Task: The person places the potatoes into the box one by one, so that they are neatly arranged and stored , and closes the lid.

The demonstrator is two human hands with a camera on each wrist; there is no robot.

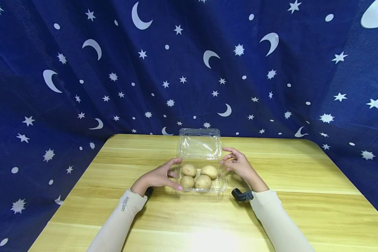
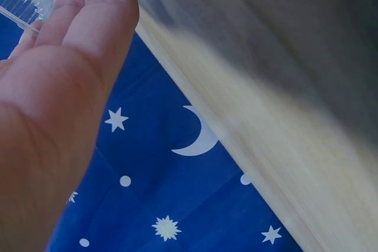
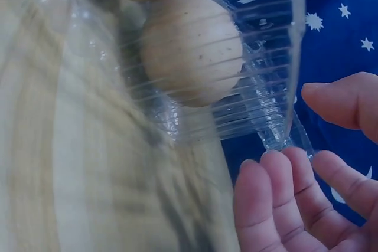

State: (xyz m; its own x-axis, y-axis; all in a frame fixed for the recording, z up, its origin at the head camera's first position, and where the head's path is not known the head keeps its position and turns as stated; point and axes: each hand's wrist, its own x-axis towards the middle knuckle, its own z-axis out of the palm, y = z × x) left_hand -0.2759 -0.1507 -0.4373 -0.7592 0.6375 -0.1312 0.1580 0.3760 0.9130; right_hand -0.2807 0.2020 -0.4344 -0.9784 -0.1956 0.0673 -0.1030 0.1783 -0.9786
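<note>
A clear plastic clamshell box [image 1: 218,183] stands on the table with its lid [image 1: 200,142] raised at the back. Inside its base lie several pale tan potatoes [image 1: 203,182], set in two rows. My left hand [image 1: 160,176] holds the box's left side, thumb at the front corner and index finger toward the back. In the left wrist view, that hand's fingers partly cover the box. At the right rim is my right hand [image 1: 239,167], fingers loosely bent and thumb apart. The right wrist view has its fingertips close to the box's corner; contact is hard to tell.
The wooden table [image 1: 296,210] spreads around the box. A dark blue curtain [image 1: 189,63] with moons and stars hangs behind and at both sides. Beneath the right wrist is a faint rounded tan shape [image 1: 237,177], partly hidden.
</note>
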